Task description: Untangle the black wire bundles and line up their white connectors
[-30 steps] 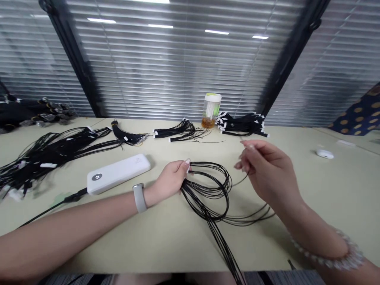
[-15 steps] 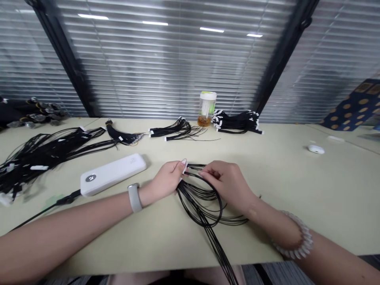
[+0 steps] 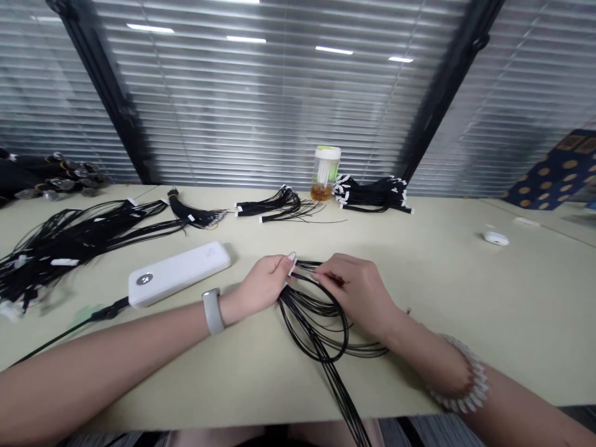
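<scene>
One bundle of thin black wires lies on the pale counter, near the middle of the view and close to the near edge. Its long axis runs roughly far to near: the white-tagged ends point far and slightly right, the strands sag into a loop, and the loose tails trail toward the person, leaning right and over the counter's near edge. A few strands also curve out to the right.

The left hand, a pale watch band on its wrist, comes in from the left. Its fingers are closed around the tagged ends, pinching them firmly. The right hand, a beaded bracelet on its wrist, sits just beside it. Its fingers are curled closed on strands close to those ends, though exactly how many they hold is hidden.

Left of the hands lies a white power bank with a black cable running from it. Farther back are more tagged wire bundles, with a clear jar behind them
</scene>
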A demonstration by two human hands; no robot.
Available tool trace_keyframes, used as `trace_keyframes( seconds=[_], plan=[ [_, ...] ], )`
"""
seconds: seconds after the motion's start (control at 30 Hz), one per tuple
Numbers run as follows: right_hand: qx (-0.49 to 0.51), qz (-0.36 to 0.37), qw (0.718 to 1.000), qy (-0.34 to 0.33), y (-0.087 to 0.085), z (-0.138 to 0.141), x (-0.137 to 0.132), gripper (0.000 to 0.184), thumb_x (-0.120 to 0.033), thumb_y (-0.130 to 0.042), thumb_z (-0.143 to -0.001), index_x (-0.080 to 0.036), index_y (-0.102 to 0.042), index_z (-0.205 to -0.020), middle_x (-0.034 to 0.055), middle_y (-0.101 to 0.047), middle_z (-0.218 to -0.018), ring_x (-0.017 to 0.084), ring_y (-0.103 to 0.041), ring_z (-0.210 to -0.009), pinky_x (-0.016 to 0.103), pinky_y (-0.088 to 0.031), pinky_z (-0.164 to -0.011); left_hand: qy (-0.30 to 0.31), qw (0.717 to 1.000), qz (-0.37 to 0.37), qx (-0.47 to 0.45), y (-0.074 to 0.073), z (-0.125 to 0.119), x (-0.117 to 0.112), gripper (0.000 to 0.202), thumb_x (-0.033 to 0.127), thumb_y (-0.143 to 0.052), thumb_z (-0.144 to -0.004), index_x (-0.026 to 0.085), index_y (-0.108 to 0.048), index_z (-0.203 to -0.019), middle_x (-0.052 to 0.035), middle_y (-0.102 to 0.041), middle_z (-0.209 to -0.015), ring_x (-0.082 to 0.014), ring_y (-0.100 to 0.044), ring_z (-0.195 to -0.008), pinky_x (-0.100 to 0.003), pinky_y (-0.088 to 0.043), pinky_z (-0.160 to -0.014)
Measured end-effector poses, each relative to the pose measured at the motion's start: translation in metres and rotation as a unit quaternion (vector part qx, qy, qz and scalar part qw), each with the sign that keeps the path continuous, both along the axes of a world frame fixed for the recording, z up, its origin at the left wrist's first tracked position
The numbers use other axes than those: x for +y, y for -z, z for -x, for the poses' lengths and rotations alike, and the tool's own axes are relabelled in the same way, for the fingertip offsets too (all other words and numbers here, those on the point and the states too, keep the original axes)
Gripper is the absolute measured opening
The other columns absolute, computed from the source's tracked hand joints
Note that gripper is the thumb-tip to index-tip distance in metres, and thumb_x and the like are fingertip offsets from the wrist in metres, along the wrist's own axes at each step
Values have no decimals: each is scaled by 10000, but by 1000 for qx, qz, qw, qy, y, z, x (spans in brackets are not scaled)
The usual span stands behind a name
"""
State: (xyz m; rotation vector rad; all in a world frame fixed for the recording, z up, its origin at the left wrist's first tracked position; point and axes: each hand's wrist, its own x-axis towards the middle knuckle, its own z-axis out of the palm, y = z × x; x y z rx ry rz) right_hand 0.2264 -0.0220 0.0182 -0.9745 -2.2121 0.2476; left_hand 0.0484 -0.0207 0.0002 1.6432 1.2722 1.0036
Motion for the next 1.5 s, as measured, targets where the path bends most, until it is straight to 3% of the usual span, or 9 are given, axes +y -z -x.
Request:
trace_keyframes(
  seconds=[0.73,1.07,1.13,1.2,1.3,1.33,1.4,1.5],
  plan=[
    [-92,-50,994,-5,3,-1,0,245,-152,-438,-864,-145,-653,-746,43,-583,-691,112,-523,-620,218,-380,-583,18,1000,-4,9,-1,0,0,431,473,-323,-860,166,-450,-585,32,-449,-491,-87,-395,-391,-208,-336,-393],
    [-103,-26,994,2,5,2,2,247,-201,-424,-888,-157,-628,-757,39,-580,-724,117,-528,-645,221,-382,-603,39,998,-27,34,-1,0,-1,432,481,-334,-855,171,-429,-571,32,-447,-486,-93,-397,-407,-214,-338,-402],
    [-100,-23,995,20,3,1,2,182,-287,-485,-864,-166,-614,-820,42,-582,-774,134,-530,-671,237,-385,-609,24,999,-30,35,-1,-1,0,427,482,-336,-855,172,-440,-581,37,-439,-472,-96,-400,-401,-215,-339,-397],
    [-79,-41,994,55,-3,-1,-1,293,-430,-588,-774,-160,-579,-887,61,-572,-852,154,-520,-692,251,-382,-591,-4,999,-26,25,0,-1,1,419,494,-341,-853,169,-475,-625,41,-443,-469,-98,-404,-383,-217,-336,-381],
    [-34,-76,991,109,-13,-6,-9,369,-511,-624,-702,-158,-525,-748,39,-537,-752,137,-466,-619,247,-345,-535,-37,999,-1,-14,2,-1,3,421,525,-342,-848,165,-502,-698,45,-452,-473,-100,-409,-344,-223,-335,-348],
    [-32,-56,992,112,-16,-7,-12,358,-497,-596,-732,-166,-484,-651,10,-498,-650,117,-426,-564,239,-319,-506,-39,999,5,-26,3,-1,3,428,534,-341,-847,164,-499,-699,45,-450,-474,-99,-412,-338,-223,-339,-343],
    [-51,53,995,73,-19,-7,-17,418,-464,-503,-806,-172,-384,-530,-32,-383,-504,87,-338,-482,223,-269,-453,-39,999,3,-37,4,-1,4,442,542,-337,-848,163,-490,-678,44,-439,-477,-94,-415,-336,-220,-346,-341],
    [-90,213,973,-26,-16,-1,-21,416,-385,-391,-869,-168,-353,-516,-47,-323,-478,72,-290,-463,205,-242,-421,-36,999,-12,-34,4,0,5,448,531,-333,-855,160,-476,-646,44,-431,-489,-81,-406,-344,-211,-348,-346]
  ],
)
